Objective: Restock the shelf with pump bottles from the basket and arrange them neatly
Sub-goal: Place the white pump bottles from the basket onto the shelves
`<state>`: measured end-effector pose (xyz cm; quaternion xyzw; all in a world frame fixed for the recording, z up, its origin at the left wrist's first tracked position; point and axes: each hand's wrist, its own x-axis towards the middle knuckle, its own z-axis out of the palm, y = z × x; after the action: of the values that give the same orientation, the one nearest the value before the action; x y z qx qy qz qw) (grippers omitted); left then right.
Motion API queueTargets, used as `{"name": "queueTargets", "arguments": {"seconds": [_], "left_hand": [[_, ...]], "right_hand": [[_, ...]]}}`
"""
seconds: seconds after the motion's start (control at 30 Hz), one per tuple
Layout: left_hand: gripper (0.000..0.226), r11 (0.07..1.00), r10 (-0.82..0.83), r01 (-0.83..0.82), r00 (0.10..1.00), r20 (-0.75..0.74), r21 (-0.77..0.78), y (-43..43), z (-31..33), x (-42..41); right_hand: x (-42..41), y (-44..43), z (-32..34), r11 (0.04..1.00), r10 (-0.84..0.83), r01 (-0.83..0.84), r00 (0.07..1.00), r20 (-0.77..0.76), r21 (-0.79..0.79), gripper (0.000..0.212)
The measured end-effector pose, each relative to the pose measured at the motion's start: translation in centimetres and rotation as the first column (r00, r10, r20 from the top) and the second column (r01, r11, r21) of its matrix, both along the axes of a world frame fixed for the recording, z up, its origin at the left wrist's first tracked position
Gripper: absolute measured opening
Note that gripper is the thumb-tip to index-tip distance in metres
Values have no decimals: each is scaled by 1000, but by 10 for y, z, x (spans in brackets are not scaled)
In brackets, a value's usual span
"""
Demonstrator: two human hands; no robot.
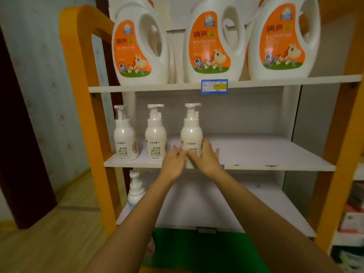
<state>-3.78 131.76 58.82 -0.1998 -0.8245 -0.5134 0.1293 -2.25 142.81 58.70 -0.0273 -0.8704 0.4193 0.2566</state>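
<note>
Three white pump bottles stand upright in a row on the middle shelf (256, 154). The third pump bottle (191, 133) is the rightmost. My left hand (174, 163) touches its lower left side with fingers spread, and my right hand (204, 158) wraps its lower right side. The first pump bottle (124, 138) and the second pump bottle (155, 136) stand free to the left. A green basket (197, 251) lies below my forearms, its contents hidden.
Three large white detergent jugs with orange labels (212, 42) fill the top shelf, with a blue price tag (214, 86) on its edge. One more pump bottle (136, 190) stands at the left of the lower shelf. Orange frame posts (88, 115) flank the shelves.
</note>
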Motion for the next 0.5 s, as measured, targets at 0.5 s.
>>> {"name": "queueTargets", "arguments": {"seconds": [0.5], "left_hand": [[35, 933, -62, 100, 991, 118, -347, -7, -283, 114]], "right_hand": [[164, 46, -288, 999, -19, 6, 968, 252, 52, 29]]}}
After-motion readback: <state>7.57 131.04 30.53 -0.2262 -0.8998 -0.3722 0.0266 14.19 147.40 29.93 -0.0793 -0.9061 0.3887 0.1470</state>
